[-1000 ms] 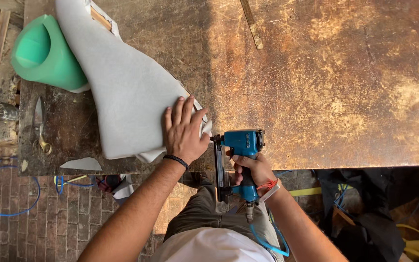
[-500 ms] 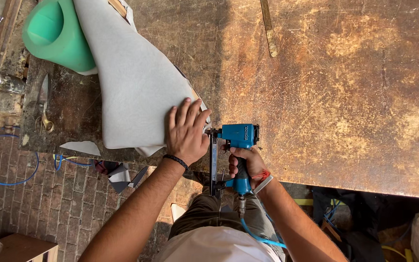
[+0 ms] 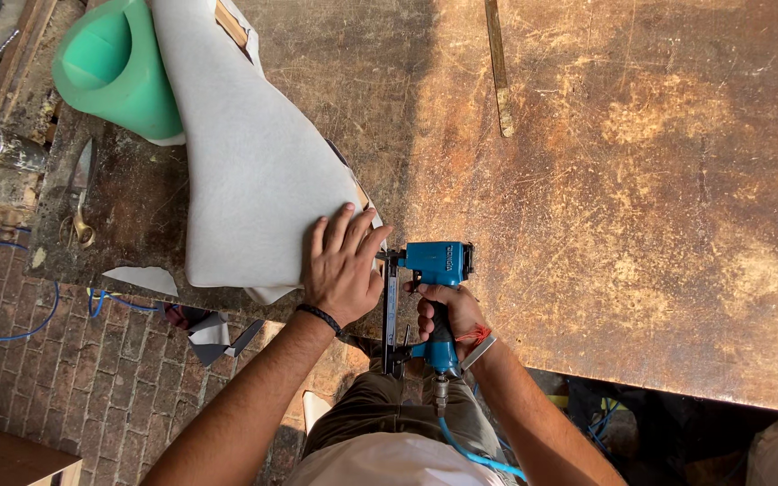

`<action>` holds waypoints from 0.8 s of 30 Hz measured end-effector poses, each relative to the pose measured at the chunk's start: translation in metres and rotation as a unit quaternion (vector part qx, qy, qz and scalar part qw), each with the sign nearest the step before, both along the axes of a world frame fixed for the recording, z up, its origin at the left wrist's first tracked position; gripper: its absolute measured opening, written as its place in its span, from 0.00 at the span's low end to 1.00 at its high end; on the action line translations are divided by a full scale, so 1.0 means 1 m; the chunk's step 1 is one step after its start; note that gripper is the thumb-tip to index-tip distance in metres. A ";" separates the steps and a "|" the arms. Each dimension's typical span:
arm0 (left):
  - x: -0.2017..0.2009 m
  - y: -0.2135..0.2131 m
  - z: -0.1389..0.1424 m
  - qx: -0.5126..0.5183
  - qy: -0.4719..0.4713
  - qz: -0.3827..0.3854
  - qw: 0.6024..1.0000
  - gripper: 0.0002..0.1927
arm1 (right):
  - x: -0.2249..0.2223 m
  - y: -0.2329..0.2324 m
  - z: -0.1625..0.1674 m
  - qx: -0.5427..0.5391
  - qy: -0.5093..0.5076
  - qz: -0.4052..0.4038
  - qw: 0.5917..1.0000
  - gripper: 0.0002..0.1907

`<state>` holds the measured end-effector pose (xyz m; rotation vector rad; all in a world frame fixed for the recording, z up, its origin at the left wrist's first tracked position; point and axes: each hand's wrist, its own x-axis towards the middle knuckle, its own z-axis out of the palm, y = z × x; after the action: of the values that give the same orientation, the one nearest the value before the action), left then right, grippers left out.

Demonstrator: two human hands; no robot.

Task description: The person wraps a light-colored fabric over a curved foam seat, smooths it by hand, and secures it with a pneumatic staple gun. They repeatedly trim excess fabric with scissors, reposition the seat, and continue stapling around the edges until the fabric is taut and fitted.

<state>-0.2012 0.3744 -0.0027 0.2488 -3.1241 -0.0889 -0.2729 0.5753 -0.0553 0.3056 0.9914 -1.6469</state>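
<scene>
Fabric, white and draped over green foam at the desk's nine-o'clock edge, is being pressed flat by the left hand while the blue stapler, at three o'clock of it, is being gripped by the right hand, with stapling seemingly unfinished.

stapler seemingly nearer left hand

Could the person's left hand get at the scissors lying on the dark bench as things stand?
Probably yes. The left hand presses flat on the white fabric, holding nothing, and the scissors lie further to its left. Only flat fabric and dark bench top lie between; the green foam sits farther back.
</scene>
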 end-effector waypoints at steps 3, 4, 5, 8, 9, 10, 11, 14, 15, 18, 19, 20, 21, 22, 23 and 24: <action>0.001 0.001 -0.001 0.002 0.005 0.005 1.000 0.36 | -0.005 0.001 -0.008 -0.002 -0.020 0.022 1.000 0.18; 0.001 0.001 -0.002 0.000 0.010 0.001 1.000 0.36 | -0.006 0.001 -0.010 -0.002 -0.026 0.027 0.999 0.18; 0.001 0.002 -0.002 -0.002 0.016 0.001 1.000 0.35 | -0.008 0.001 -0.012 -0.001 -0.032 0.036 0.999 0.18; 0.001 0.002 -0.002 0.002 0.021 0.005 1.000 0.36 | -0.014 0.000 -0.015 -0.009 -0.007 0.054 0.998 0.16; 0.001 0.001 -0.002 0.003 0.019 0.004 1.000 0.36 | -0.017 0.000 -0.014 -0.009 0.000 0.059 0.998 0.16; 0.000 0.000 -0.002 0.003 0.011 0.006 1.000 0.36 | -0.018 0.001 -0.013 -0.008 0.007 0.062 0.998 0.15; 0.000 0.000 -0.002 0.002 0.004 0.008 1.000 0.37 | -0.019 0.002 -0.012 -0.008 0.014 0.065 0.998 0.15; 0.000 -0.001 -0.003 0.003 0.009 0.001 1.000 0.37 | -0.017 0.008 -0.005 0.010 -0.024 0.071 0.997 0.17; 0.000 -0.001 -0.004 0.004 0.014 -0.002 1.000 0.38 | -0.014 0.010 -0.002 -0.009 -0.035 0.071 0.997 0.16; 0.004 -0.002 -0.005 0.016 0.012 -0.010 1.000 0.40 | -0.007 0.015 0.006 -0.033 -0.036 0.074 0.996 0.15; 0.005 -0.003 -0.006 0.015 0.018 -0.016 1.000 0.39 | -0.006 0.015 0.008 -0.018 -0.018 0.076 0.997 0.14; 0.006 -0.005 -0.006 0.014 0.024 -0.020 0.999 0.39 | -0.006 0.015 0.009 -0.002 -0.001 0.078 0.997 0.13; 0.007 -0.006 -0.006 0.012 0.029 -0.024 0.999 0.38 | -0.006 0.015 0.009 0.008 0.003 0.083 0.997 0.13; 0.007 -0.009 -0.006 0.071 0.074 -0.019 0.994 0.36 | -0.009 0.015 0.007 0.016 0.007 0.089 0.996 0.13; 0.006 -0.012 -0.006 0.130 0.120 -0.013 0.984 0.34 | -0.011 0.014 0.005 0.024 0.011 0.097 0.995 0.13; 0.006 -0.014 -0.005 0.187 0.164 -0.008 0.968 0.33 | -0.014 0.014 0.001 0.036 0.032 0.101 0.994 0.14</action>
<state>-0.1953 0.3604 -0.0082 0.1853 -2.7549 -0.6523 -0.2864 0.5897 -0.0542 0.1947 1.0942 -1.4480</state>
